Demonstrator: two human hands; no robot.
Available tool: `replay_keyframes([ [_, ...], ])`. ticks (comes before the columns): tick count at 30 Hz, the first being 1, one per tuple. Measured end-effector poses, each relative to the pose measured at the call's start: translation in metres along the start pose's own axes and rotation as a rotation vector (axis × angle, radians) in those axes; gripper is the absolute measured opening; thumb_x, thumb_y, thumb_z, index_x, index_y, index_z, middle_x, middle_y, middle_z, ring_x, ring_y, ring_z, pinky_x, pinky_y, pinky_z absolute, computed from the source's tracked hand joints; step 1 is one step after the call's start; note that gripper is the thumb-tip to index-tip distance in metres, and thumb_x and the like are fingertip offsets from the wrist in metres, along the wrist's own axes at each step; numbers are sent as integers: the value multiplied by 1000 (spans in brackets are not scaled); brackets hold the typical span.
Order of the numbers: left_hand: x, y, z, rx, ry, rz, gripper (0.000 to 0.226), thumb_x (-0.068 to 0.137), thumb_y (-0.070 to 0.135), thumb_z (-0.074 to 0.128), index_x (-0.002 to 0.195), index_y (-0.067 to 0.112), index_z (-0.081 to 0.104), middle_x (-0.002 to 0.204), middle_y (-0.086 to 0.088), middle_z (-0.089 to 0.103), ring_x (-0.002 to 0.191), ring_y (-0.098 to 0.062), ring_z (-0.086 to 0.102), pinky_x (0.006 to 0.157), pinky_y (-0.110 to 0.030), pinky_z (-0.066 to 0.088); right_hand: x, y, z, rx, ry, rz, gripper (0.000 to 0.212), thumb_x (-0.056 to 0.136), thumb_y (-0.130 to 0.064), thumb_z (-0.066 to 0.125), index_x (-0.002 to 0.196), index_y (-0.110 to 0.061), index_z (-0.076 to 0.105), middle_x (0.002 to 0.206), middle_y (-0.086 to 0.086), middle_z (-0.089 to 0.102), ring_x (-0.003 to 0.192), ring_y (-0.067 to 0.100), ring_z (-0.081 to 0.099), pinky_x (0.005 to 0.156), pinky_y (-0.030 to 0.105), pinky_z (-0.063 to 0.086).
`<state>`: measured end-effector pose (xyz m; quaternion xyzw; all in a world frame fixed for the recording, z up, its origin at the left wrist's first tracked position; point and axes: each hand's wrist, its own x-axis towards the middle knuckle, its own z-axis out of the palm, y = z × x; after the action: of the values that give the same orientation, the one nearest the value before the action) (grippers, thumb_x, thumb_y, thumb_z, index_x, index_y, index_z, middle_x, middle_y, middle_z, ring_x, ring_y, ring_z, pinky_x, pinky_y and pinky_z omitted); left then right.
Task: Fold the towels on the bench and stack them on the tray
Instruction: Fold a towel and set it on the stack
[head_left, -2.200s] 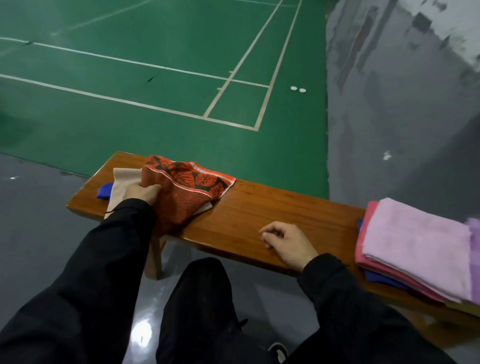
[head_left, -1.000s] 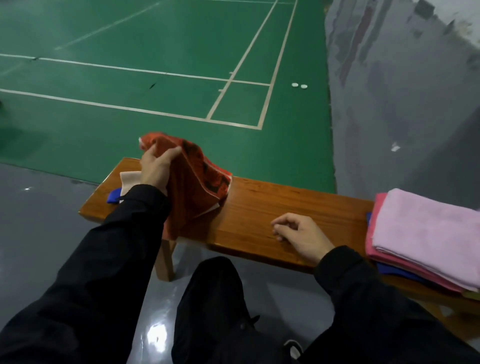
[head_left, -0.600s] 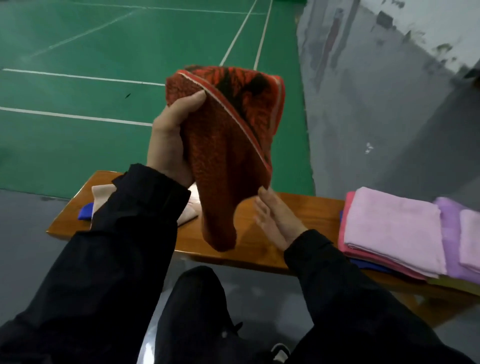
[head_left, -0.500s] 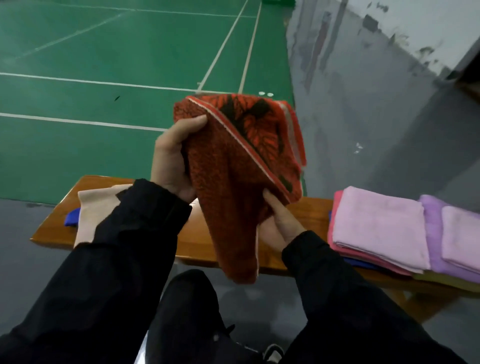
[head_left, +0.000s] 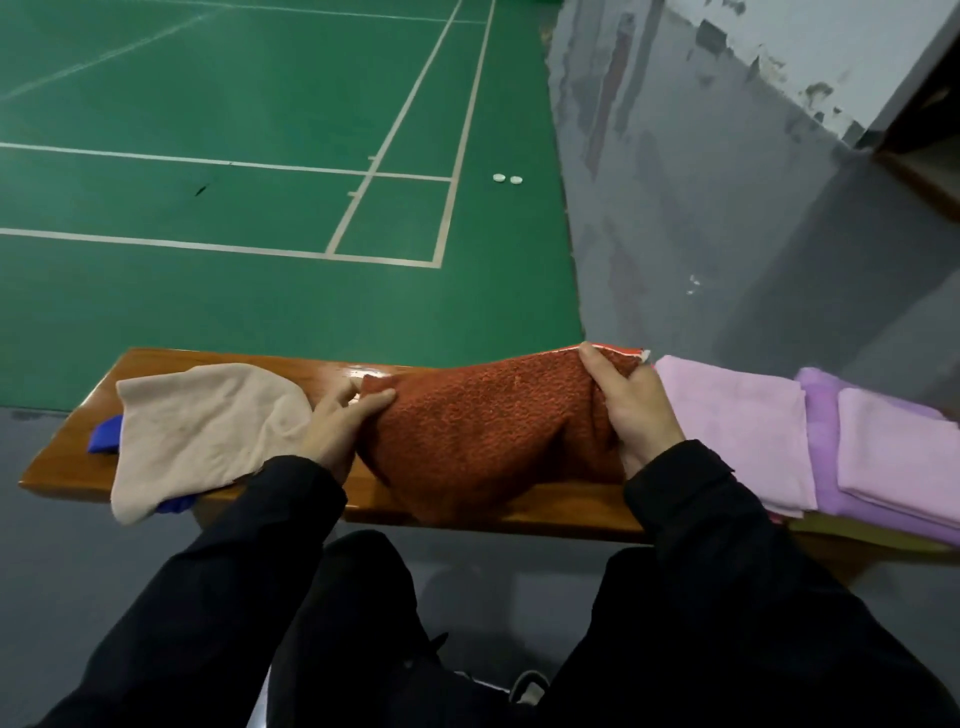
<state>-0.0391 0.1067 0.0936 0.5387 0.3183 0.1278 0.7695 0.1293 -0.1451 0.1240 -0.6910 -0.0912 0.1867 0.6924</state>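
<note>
Now the orange towel (head_left: 488, 441) lies stretched across the bench (head_left: 62, 467), just left of the folded pink towels (head_left: 737, 431). The left hand (head_left: 337, 431) pinches its left end; the right hand (head_left: 634, 410) clutches the bunched right end. Soft, light terry likely sags, so corners give the best hold.

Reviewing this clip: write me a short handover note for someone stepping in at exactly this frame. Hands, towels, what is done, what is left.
Left hand grips the left end of the orange towel; right hand grips its right end. The towel is held between them over the middle of the bench, not yet folded.
Done: folded pink towel and purple towels sit stacked at the bench's right end; the tray under them is barely visible.
Left: fold and stack the orange towel, then the beige cloth and the blue cloth under it at the left end.
</note>
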Motion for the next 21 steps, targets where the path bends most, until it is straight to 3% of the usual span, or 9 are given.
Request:
replay_keyframes([
  [2,1,-4,-4,-6,55,63,25,77,26,80,91,17,61,85,-4,70,81,-20,65,63,-25,54,4,-1,-9,-110,48,-15,34,88,-42,77,95,-9,78,96,10,79,95,28,75,95,55,57],
  [4,0,-4,-5,-171,48,41,15,93,18,67,106,19,61,94,-4,70,79,-19,68,62,-28,59,6,0,-16,-113,35,4,26,93,-33,75,92,-7,79,92,11,78,90,28,75,90,50,61],
  [7,-4,0,-6,-137,-40,-127,46,95,22,65,139,33,55,123,-1,67,97,-24,73,71,-37,62,3,0,-21,44,36,43,24,95,-29,72,91,-7,79,93,14,76,86,29,74,83,42,61],
  [9,-6,-4,-8,-138,-53,-155,42,97,16,61,137,28,59,122,-6,70,90,-20,74,67,-30,60,2,-1,-22,134,71,47,24,95,-28,72,91,-5,78,98,17,75,94,34,73,90,46,59],
  [12,-5,-9,-11,-342,2,-95,28,97,18,60,123,23,67,102,-3,68,76,-13,67,67,-27,53,-2,-4,-23,207,117,46,24,94,-26,74,90,-3,75,90,15,74,85,31,72,82,44,60],
  [15,-8,-7,-12,-407,-13,-65,21,98,15,58,115,19,69,86,-2,69,68,-12,66,60,-24,56,-1,-2,-31,213,19,108,23,93,-27,74,97,-4,74,94,13,75,87,26,71,84,41,61],
  [18,-12,-8,-15,-238,-33,-93,26,98,10,58,121,15,70,103,-12,74,78,-19,71,63,-27,60,-3,-1,-35,61,-122,126,16,98,-16,65,103,-4,73,88,4,77,82,15,72,68,24,58],
  [21,-9,-8,-18,-22,113,-61,24,99,5,59,119,7,71,114,-20,71,88,-24,69,72,-29,61,-2,-4,-30,29,-9,130,21,102,-22,61,102,-5,73,85,0,77,78,12,75,66,24,58],
])
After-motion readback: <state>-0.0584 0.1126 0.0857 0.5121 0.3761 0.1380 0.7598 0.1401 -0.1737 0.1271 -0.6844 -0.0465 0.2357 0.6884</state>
